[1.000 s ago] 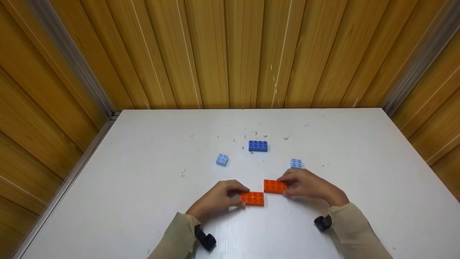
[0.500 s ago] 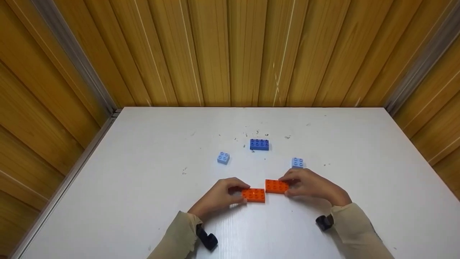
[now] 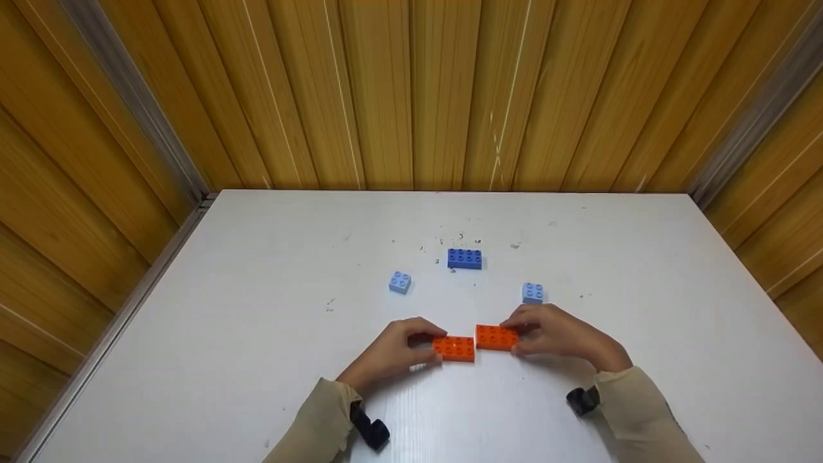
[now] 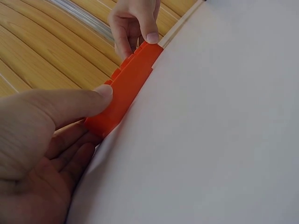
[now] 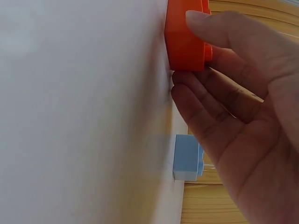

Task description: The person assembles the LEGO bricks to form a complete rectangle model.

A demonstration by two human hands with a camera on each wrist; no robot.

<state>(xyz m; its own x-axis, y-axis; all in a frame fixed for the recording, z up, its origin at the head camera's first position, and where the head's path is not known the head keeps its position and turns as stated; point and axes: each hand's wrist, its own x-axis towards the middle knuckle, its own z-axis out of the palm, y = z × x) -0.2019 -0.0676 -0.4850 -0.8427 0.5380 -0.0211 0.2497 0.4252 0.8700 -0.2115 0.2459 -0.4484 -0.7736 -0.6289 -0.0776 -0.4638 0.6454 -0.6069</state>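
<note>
My left hand (image 3: 393, 350) pinches an orange building brick (image 3: 454, 348) by its left end, thumb on the near side and fingers on the far side. A second orange brick (image 3: 496, 337) sits just to the right and slightly farther back. Its right end is between the thumb and fingers of my right hand (image 3: 558, 333). Both bricks are on the white table, studs up, their short ends nearly meeting. In the right wrist view the thumb presses the side of the right orange brick (image 5: 187, 39). Behind the right hand stands a light blue brick (image 3: 532, 293).
Farther back on the white table (image 3: 289, 257) lies a dark blue brick (image 3: 464, 259). Another light blue brick (image 3: 399, 282) is to its left. Yellow wood-grain panels (image 3: 411, 96) wall the back and sides.
The left orange brick has slid slightly away from the person, and the right one has come slightly nearer, so their offset has shrunk. Both hands keep their grip.
</note>
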